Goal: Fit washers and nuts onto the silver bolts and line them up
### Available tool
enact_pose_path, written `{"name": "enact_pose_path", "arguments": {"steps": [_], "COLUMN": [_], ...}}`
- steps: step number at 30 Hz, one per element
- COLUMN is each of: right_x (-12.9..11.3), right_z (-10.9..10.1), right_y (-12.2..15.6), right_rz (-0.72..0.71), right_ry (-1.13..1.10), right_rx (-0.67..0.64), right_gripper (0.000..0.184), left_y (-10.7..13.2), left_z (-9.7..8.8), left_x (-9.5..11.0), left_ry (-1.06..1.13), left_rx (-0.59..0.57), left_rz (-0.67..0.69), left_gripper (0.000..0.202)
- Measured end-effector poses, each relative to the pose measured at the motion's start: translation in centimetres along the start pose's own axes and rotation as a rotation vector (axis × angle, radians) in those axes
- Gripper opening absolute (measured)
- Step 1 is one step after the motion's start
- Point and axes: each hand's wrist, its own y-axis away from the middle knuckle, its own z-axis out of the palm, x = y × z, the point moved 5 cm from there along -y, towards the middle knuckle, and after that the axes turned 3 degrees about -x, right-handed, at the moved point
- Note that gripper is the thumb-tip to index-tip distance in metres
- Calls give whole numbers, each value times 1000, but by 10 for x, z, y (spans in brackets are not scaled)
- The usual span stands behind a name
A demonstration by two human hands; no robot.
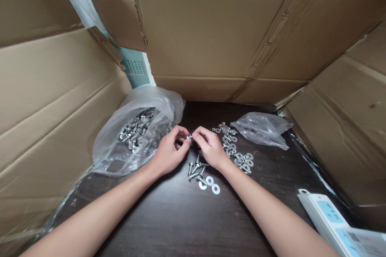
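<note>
My left hand (171,150) and my right hand (209,146) meet over the dark table (169,217), both pinching one small silver bolt (189,137) between their fingertips. Just below them lie a few loose bolts (195,170) and three flat washers (209,184). A clear plastic bag (120,156) full of bolts sits open to the left of my left hand. To the right of my right hand spreads a scatter of several washers (238,148).
Cardboard sheets wall the table in at the left (51,104), back (217,28) and right (346,120). A crumpled clear bag (261,128) lies behind the washers. A white power strip (331,219) sits at the front right corner.
</note>
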Motion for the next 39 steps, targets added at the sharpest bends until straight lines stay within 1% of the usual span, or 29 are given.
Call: {"name": "enact_pose_path", "arguments": {"steps": [5,12,21,39], "right_x": [1,2,3,1], "right_z": [0,0,1,1], "right_y": [0,-1,-1,0], "right_rz": [8,0,-7,-9], "right_ry": [5,14,19,37], "right_rx": [9,14,6,-3], "right_gripper": [28,28,28,27], "left_y": [0,0,0,-2], "left_z": [0,0,1,2], "left_x": [-1,-2,-3,-2], "left_ry": [1,10,-23,-35], "left_rx": [2,-1,-9,-7], "left_rz": [1,-18,-4,7], "left_gripper": [13,23,26,19]}}
